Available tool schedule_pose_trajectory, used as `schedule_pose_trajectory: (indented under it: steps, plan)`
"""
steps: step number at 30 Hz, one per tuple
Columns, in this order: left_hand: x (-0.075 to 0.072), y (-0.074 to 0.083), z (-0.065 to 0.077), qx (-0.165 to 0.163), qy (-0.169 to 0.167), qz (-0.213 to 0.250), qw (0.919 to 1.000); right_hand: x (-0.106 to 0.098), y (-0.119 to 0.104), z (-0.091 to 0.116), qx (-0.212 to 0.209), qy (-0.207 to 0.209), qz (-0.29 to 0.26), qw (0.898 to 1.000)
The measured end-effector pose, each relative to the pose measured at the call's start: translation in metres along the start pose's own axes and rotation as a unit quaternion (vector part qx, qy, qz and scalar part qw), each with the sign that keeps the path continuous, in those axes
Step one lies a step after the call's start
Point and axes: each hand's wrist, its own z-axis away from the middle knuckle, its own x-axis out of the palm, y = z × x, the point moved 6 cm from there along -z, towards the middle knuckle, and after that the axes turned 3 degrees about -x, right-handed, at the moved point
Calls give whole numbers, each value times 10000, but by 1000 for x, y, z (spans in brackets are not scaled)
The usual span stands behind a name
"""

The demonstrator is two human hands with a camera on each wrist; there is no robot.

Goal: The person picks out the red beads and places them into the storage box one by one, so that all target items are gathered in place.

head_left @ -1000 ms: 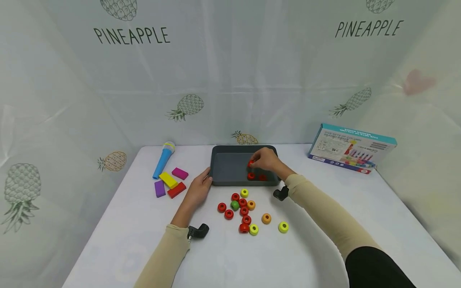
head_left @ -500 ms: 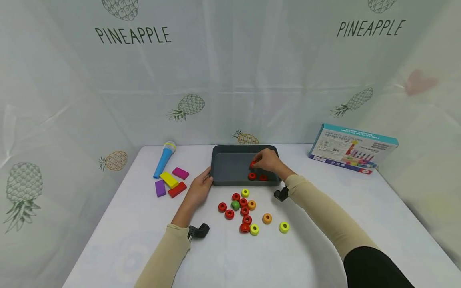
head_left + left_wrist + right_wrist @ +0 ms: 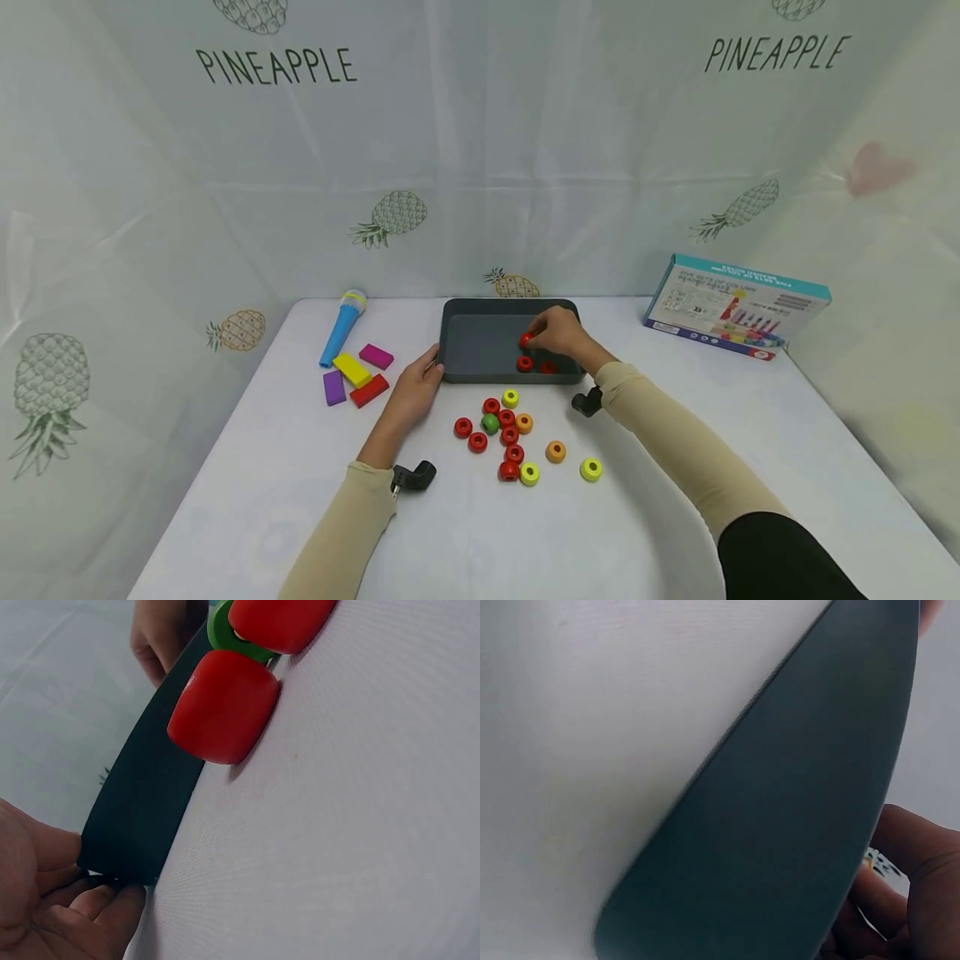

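Note:
A dark grey tray (image 3: 480,343) lies at the back middle of the table. At its left front corner my left hand (image 3: 414,393) grips the edge; the left wrist view has the thumb and curled fingers (image 3: 112,907) around that corner. Over the tray's right part, my right hand (image 3: 561,332) pinches a red bead (image 3: 526,340) between thumb and fingertips. Just in front of it, two more red beads (image 3: 524,364) sit inside near the front wall. In the right wrist view the tray wall (image 3: 780,787) hides the pinched bead.
Several red, yellow and orange beads and a green bead (image 3: 490,423) lie before the tray. Left are a blue toy microphone (image 3: 341,335) and coloured blocks, including a yellow block (image 3: 352,370). A printed box (image 3: 735,308) stands at the back right.
Both hands stay almost where they were, the right one still pinching the red bead over the tray. The whole head view has shifted slightly.

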Motion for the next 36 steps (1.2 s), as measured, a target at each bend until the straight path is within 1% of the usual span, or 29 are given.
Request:
schedule_pose_trajectory:
  steps: [4,11,18,21,27,36]
  plan:
    - [0,0,-1,-5,6,-16,10000,0,-2,0,-36,12,120,9999]
    - [-1,1,0,-89,27,-138,9999,-3,-7,3,-169,18,167,9997]
    - [0,2,1,-47,5,-157,9999,-7,-7,6,-150,29,159,9998]
    - [0,1,1,-55,23,-151,9999,-9,-10,8,-217,10,150,9996]
    - [-1,3,2,-67,9,-107,9999,-14,-19,21,-418,-15,45,9991]
    - [0,5,3,-91,-6,-126,9999,-20,-28,44,-683,145,1,9976]
